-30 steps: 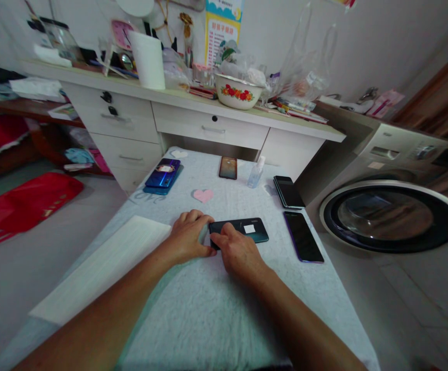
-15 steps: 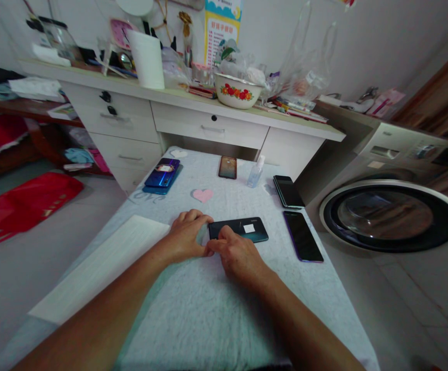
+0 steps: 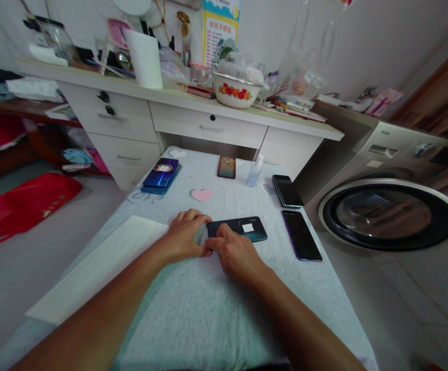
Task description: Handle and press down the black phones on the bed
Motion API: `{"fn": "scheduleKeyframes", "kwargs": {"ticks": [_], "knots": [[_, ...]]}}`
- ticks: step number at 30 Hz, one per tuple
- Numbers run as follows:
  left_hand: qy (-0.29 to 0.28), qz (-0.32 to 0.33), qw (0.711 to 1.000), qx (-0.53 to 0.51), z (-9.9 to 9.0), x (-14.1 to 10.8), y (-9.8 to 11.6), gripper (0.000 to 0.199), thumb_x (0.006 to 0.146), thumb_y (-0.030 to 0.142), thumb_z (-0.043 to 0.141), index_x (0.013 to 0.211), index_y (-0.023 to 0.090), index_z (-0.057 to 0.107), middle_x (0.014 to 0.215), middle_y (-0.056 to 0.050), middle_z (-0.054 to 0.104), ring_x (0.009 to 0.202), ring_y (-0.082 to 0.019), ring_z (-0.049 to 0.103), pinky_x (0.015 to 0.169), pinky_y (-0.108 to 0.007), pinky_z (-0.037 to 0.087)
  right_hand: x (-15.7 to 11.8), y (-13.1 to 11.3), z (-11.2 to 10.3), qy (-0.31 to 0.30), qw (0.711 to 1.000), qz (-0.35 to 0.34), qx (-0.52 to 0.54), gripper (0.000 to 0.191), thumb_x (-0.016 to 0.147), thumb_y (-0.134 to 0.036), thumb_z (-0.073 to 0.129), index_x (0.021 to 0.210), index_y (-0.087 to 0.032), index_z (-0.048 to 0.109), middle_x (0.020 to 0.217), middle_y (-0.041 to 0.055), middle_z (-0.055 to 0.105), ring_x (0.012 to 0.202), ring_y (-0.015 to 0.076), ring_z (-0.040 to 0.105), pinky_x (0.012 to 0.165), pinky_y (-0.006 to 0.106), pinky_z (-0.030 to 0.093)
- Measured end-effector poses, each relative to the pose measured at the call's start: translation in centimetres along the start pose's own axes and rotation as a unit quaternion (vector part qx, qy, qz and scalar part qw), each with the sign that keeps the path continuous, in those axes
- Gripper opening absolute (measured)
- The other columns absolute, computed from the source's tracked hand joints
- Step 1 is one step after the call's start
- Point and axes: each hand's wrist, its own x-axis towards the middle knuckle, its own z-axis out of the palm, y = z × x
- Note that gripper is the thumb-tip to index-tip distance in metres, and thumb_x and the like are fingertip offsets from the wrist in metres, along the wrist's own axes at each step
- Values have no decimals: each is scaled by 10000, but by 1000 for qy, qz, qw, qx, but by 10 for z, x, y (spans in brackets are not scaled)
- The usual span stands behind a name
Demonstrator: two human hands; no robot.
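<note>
A dark smartphone (image 3: 255,226) lies back side up on the cloth-covered table (image 3: 193,319), with a white square sticker on its back. My left hand (image 3: 187,234) is curved around the phone's left end, its index finger at the far corner and its thumb near the close corner. My right hand (image 3: 233,252) lies over the near left part of the phone with its fingers curled and pressed together. Whatever those fingers pinch, if anything, is hidden. The two hands nearly touch at the near left corner.
A white sheet (image 3: 103,268) lies at the left. Farther back are blue phones (image 3: 161,172), a brown phone (image 3: 227,167) and a spray bottle (image 3: 254,171). Dark phones (image 3: 287,190) and a purple-edged phone (image 3: 301,236) line the right edge. A washing machine (image 3: 386,154) stands beyond.
The view has shifted very slightly. Both hands stay at the phone's left end, and the right fingers have moved barely, if at all.
</note>
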Motion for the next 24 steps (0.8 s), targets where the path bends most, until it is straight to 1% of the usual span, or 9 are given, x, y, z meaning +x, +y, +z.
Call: {"fn": "scheduleKeyframes", "kwargs": {"ticks": [4, 9, 14, 17, 24], "knots": [[0, 5, 1000, 0, 1, 0, -3, 731, 537, 461, 749, 1215, 292, 532, 1228, -64, 504, 1130, -301, 446, 957, -395, 369, -4, 2, 0, 2, 1000, -4, 19, 272, 941, -217, 427, 1042, -323, 656, 973, 5, 503, 678, 113, 464, 566, 229, 300], [-1, 11, 1000, -3, 1, 0, -4, 764, 516, 468, 763, 1222, 286, 532, 1238, -66, 496, 1137, -303, 442, 958, -390, 368, -10, 4, 0, -5, 998, -15, 53, 323, 942, -179, 399, 1067, -326, 658, 975, 6, 506, 688, 108, 453, 602, 223, 315], [-9, 18, 1000, -8, -1, -1, -3, 788, 516, 505, 760, 1235, 282, 526, 1245, -71, 495, 1144, -311, 436, 962, -399, 364, -13, 6, -1, -13, 997, -20, 76, 350, 937, -171, 396, 1083, -347, 661, 972, 1, 498, 702, 106, 464, 619, 221, 323], [-11, 17, 1000, -6, -2, -1, -3, 776, 524, 496, 757, 1232, 278, 525, 1244, -73, 496, 1141, -309, 436, 960, -395, 363, -12, 7, 0, -6, 997, -21, 73, 335, 945, -192, 401, 1076, -357, 663, 966, -4, 496, 701, 105, 467, 606, 225, 312], [-22, 15, 1000, -4, -3, -1, -2, 801, 521, 463, 773, 1251, 272, 506, 1257, -75, 470, 1153, -305, 416, 984, -395, 351, -5, 5, 1, 13, 999, -20, 25, 257, 943, -243, 440, 1037, -335, 661, 969, 1, 502, 695, 115, 456, 551, 236, 261]]}}
